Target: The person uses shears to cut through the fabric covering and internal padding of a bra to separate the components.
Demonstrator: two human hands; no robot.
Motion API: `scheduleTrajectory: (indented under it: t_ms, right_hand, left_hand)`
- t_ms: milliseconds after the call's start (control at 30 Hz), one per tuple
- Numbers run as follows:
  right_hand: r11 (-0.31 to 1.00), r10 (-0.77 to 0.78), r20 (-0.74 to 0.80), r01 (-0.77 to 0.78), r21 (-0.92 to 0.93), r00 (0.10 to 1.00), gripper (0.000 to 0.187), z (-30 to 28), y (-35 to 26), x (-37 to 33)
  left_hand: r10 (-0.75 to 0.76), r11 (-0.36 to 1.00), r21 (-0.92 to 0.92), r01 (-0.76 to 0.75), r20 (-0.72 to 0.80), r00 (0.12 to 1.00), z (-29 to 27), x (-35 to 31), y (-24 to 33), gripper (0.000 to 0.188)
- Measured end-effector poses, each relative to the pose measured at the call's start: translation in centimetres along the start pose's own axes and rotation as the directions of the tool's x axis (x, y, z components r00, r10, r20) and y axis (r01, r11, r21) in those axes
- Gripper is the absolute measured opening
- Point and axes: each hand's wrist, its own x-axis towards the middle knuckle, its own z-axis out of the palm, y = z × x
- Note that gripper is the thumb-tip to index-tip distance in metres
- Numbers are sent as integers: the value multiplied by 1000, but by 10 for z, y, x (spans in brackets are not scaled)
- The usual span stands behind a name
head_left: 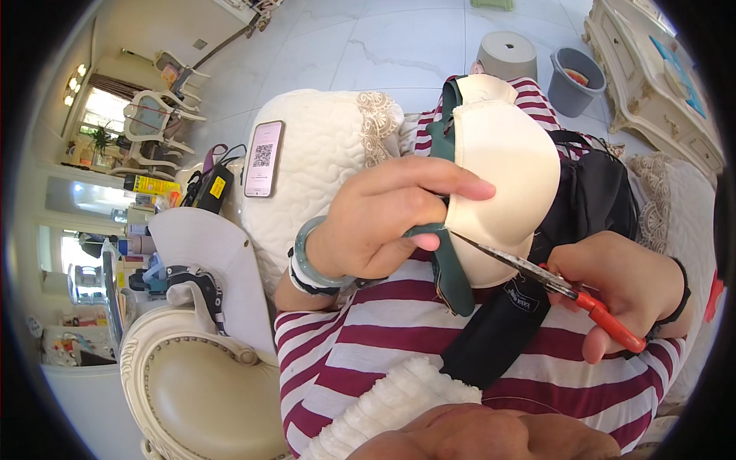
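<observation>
A bra with a smooth cream cup [506, 169] and dark green fabric [454, 280] lies over my lap, its inner side facing up. My left hand [376, 211] is closed on it, pinching a narrow green strip at the cup's left edge, with the index finger stretched over the cream lining. In my right hand [625, 276] is a pair of scissors [556, 285] with red handles. Their thin blades point left, tips touching or very near the cup edge just by the pinched strip. Whether the blades are slightly apart I cannot tell.
A phone [264, 159] lies on the quilted cream seat cover [314, 146]. To the left are a light cap visor [203, 238], a black pouch [207, 188] and a leather-backed chair [215, 391]. Black fabric [590, 192] lies at the right. Beyond stand a stool [507, 54] and grey bin [575, 84].
</observation>
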Motion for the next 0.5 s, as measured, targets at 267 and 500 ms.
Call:
scheduleTrajectory:
  t_ms: [267, 500]
  right_hand:
    - [999, 43, -5, -43, 17, 999, 70, 2, -1, 1]
    - [999, 36, -1, -36, -30, 999, 70, 3, 0, 0]
  left_hand:
    - [53, 998, -51, -47, 122, 991, -7, 3, 0, 17]
    - [60, 997, -47, -54, 131, 990, -7, 3, 1, 22]
